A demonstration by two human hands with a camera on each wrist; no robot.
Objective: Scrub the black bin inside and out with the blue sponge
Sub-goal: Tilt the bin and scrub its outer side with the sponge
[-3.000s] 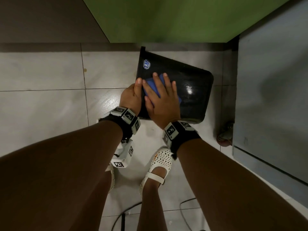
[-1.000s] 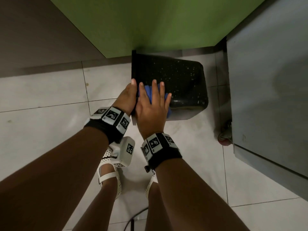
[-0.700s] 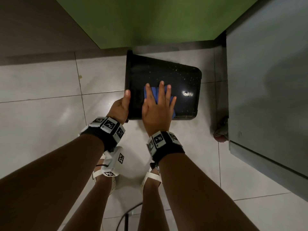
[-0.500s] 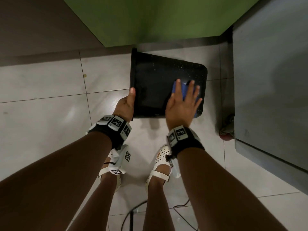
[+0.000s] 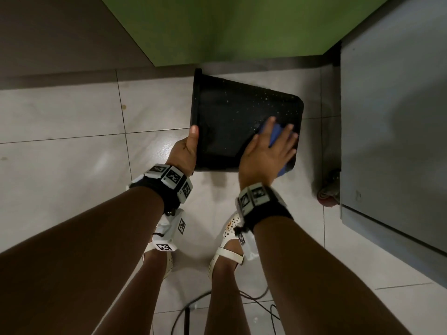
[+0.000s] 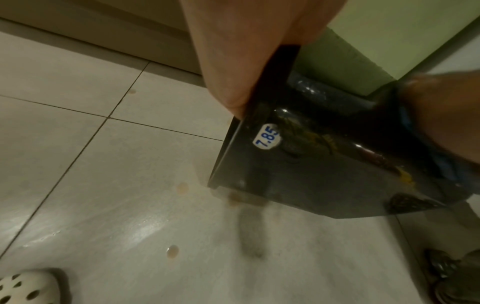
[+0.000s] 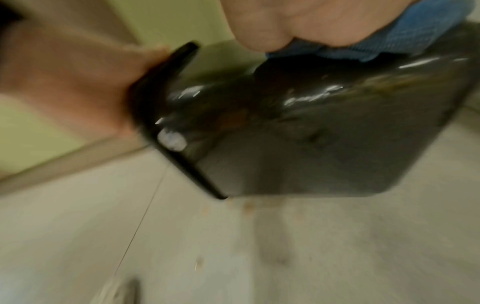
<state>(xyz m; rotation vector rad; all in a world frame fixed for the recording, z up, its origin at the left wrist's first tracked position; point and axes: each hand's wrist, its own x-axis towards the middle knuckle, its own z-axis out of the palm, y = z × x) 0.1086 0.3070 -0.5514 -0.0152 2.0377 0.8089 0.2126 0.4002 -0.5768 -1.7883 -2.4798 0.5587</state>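
The black bin is held on its side above the tiled floor, rim to the left, base to the right. My left hand grips the rim, thumb on the outer wall. In the left wrist view the bin shows a white price sticker near the rim. My right hand lies flat with spread fingers on the blue sponge, pressing it against the bin's upper wall near the base. The right wrist view is blurred; the sponge shows under my palm on the bin.
A green wall stands behind the bin. A grey cabinet on a caster stands close on the right. My feet in white shoes are below the bin, with black cables on the floor behind them.
My right hand has slid the sponge from the bin's rim end to the right, toward the base. The left hand keeps its grip on the rim.
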